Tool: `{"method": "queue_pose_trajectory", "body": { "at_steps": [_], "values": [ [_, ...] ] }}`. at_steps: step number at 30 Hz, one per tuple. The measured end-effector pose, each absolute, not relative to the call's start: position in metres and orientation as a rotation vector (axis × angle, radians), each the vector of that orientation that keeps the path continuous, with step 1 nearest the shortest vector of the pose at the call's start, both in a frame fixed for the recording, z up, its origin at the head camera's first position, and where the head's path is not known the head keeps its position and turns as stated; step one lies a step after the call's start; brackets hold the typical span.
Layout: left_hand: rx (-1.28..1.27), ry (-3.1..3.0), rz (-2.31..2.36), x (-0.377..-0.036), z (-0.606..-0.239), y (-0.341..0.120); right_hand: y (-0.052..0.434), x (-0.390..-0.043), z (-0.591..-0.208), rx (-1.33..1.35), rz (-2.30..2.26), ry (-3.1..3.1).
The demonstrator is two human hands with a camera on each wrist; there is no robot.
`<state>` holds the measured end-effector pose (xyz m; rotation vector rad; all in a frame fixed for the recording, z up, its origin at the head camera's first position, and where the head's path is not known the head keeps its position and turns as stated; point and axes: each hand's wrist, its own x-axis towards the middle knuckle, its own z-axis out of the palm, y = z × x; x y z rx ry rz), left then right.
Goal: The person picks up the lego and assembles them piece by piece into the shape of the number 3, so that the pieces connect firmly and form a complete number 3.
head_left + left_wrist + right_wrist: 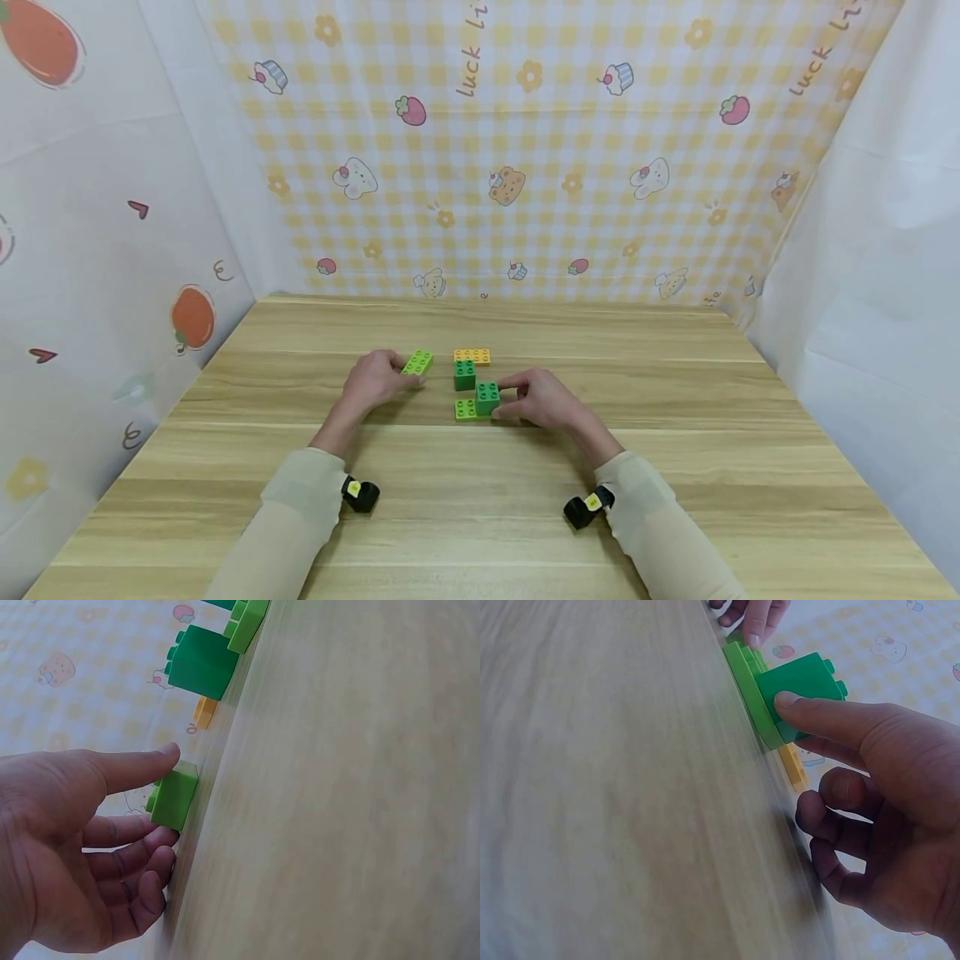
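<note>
On the left of the group, my left hand (372, 379) pinches a lime-green toy building brick (419, 361) between thumb and fingers, low over the tabletop. In the left wrist view the thumb overlaps the studded top of that brick (175, 801). My right hand (546, 399) grips a dark green square brick (487, 402) by its sides, thumb nearest me. This brick sits on the right end of another lime-green brick (751, 694), whose left studs (466, 408) show uncovered. Just behind stands a second dark green brick (464, 380).
An orange-yellow flat studded brick (472, 357) lies at the back of the group, partly behind the second dark green brick. The wooden table (480, 517) meets a checked cloth backdrop (480, 167) at its far edge, with white cloth on both sides.
</note>
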<state>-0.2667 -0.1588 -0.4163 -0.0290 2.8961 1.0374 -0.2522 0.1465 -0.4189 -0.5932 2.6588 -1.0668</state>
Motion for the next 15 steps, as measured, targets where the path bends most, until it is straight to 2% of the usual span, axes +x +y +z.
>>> {"method": "queue_pose_trajectory", "body": {
  "at_steps": [15],
  "values": [
    [0.013, 2.919, 1.028, -0.267, -0.4162, -0.1593, 0.146, -0.2508, -0.4173, -0.584, -1.081, 2.647]
  ]
}}
